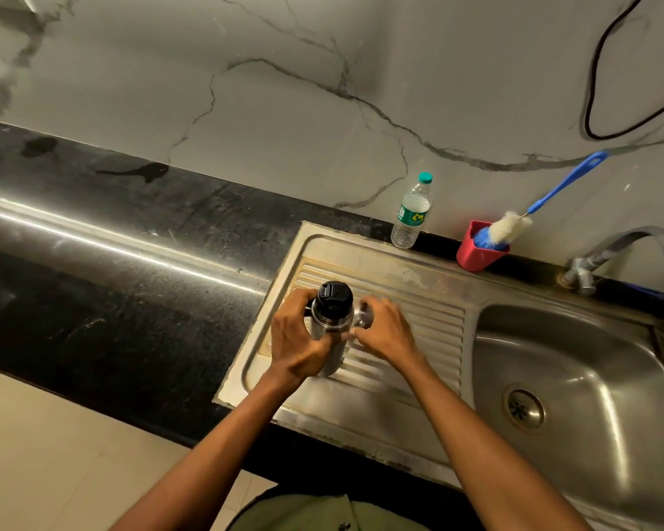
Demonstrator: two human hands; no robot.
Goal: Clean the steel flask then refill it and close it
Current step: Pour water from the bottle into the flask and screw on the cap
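A black stone counter (93, 262) fills the left, carrying a bright streak of reflected light. On the ribbed drainboard (418, 320) of the steel sink unit, the left hand (296, 339) wraps around the steel flask (332, 331), fingers and thumb curled about its upper body. The flask stands upright on the ribs; in this view its long axis runs from the base near the person up to the black lid (334, 298), which faces the camera, and most of its body is covered by the hand. Just right of it, the right hand (384, 331) has curled fingers pinching a small shiny item (364, 316) that is too blurred to identify. Behind, against the marble wall (246, 109), stands a plastic water bottle (413, 212) with a teal cap. Further right a red cup (476, 251) holds a blue-handled bottle brush (514, 228) leaning up to the right. A black cable (598, 70) loops on the wall above. The tap (621, 247) and the sink basin (572, 377) are cut off at the right edge.
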